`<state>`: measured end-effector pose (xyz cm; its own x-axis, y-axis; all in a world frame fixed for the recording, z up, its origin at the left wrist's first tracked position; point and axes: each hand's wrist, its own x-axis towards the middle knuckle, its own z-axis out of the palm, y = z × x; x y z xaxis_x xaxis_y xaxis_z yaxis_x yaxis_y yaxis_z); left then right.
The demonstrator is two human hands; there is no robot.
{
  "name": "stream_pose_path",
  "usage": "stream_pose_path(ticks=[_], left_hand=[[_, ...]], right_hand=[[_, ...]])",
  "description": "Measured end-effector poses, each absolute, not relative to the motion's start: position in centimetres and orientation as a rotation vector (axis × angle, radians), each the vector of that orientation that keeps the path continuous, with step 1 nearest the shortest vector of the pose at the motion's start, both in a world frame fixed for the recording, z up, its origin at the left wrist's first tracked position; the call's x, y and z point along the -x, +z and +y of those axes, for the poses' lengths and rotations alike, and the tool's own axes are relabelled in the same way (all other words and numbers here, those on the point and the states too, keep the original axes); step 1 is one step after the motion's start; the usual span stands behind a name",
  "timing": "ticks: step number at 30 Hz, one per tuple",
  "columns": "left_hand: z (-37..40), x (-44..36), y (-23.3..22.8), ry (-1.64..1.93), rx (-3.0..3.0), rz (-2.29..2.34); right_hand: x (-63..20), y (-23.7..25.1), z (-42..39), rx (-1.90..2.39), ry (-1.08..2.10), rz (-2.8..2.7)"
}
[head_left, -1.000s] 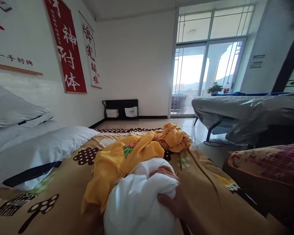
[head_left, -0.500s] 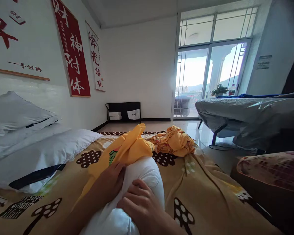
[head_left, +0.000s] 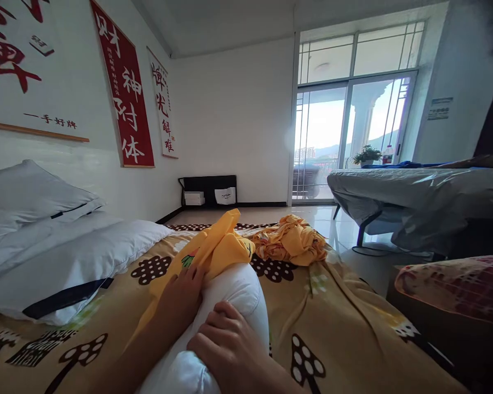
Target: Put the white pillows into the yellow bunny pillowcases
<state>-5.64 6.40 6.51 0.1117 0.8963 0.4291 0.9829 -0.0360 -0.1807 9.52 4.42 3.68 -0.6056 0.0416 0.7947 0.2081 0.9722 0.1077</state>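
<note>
White pillow point(head_left: 234, 287) gripped by right hand point(head_left: 225, 345); left hand point(head_left: 181, 298) on yellow pillowcase point(head_left: 213, 251).

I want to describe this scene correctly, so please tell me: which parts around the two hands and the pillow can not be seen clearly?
- Near end of the white pillow: head view, cut off by the bottom edge and covered by the right hand.
- Left hand palm and grip: pressed between pillow and yellow cover, hidden.
- How far the pillow is inside the cover: hidden by folds.
- Second yellow cloth: crumpled, shape unclear.
- Small wall sign: too small.
</note>
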Motion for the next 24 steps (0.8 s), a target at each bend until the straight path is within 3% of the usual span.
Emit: stream_pose_path(ticks=[8, 14, 19, 24], left_hand=[[5.4, 6.9, 5.4, -0.263, 1.647, -1.598], [4.4, 7.6, 5.8, -0.446, 1.426, -1.260], [5.1, 9.9, 6.2, -0.369, 1.645, -0.960], [4.4, 12.2, 8.8, -0.176, 2.063, -1.045]], right_hand=[[-7.9, 4.2, 3.4, 0.075, -0.380, -2.083], [-5.8, 4.1, 2.8, -0.022, -0.484, -2.066], [-3.9, 4.6, 2.0, -0.061, -0.533, -2.065], [-2.6, 4.3, 1.2, -0.149, -0.583, -2.121]])
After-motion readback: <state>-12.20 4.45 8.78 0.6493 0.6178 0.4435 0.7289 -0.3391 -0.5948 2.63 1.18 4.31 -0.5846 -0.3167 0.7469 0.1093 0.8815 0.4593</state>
